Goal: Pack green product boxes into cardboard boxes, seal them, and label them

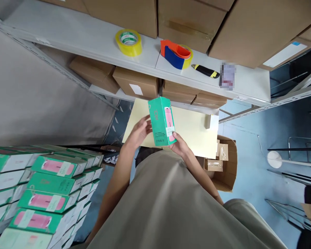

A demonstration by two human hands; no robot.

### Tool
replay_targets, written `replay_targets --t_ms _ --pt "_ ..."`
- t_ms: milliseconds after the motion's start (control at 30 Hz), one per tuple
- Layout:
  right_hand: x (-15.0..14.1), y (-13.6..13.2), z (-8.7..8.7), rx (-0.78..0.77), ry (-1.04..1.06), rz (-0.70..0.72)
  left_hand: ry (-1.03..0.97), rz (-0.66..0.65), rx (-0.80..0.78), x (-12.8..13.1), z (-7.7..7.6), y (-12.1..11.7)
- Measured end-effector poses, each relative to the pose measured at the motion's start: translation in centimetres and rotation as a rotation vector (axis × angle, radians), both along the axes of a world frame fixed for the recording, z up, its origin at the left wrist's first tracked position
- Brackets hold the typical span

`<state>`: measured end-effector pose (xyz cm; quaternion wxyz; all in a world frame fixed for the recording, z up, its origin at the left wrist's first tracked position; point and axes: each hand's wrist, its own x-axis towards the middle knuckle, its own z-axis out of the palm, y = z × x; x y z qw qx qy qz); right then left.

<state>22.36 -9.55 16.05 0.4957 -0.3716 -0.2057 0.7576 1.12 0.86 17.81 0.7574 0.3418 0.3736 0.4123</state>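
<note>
A green product box (157, 121) with a pink bottle-shaped picture on its side is held up over the pale yellow tabletop (189, 128). My right hand (180, 143) grips its lower right corner, thumb on the white label. At the box's left side is my left hand (140, 130), fingers apart and partly bent; whether the fingertips touch the box is hard to see. A small white box (211, 122) stands at the tabletop's right end.
Stacked green boxes (49, 183) fill the lower left. On the shelf (150, 57) ahead lie a tape roll (129, 43), a tape dispenser (176, 54) and a utility knife (205, 71). Brown cartons (189, 27) stand behind. An open carton (229, 166) holds small packages at right.
</note>
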Motion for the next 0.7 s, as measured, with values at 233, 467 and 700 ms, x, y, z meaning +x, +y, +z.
replay_targets --t_ms 233,467,700 --pt "0.2 0.1 -0.3 0.008 -0.054 0.059 0.046 0.043 0.013 0.6 -0.9 -2.7" --pt "0.6 0.8 1.2 0.228 -0.645 -0.012 0.546 0.222 0.135 0.7 0.4 -2.4" --pt "-0.4 1.4 -0.1 0.107 -0.830 -0.124 0.655 0.189 0.215 2.6 0.8 -4.0"
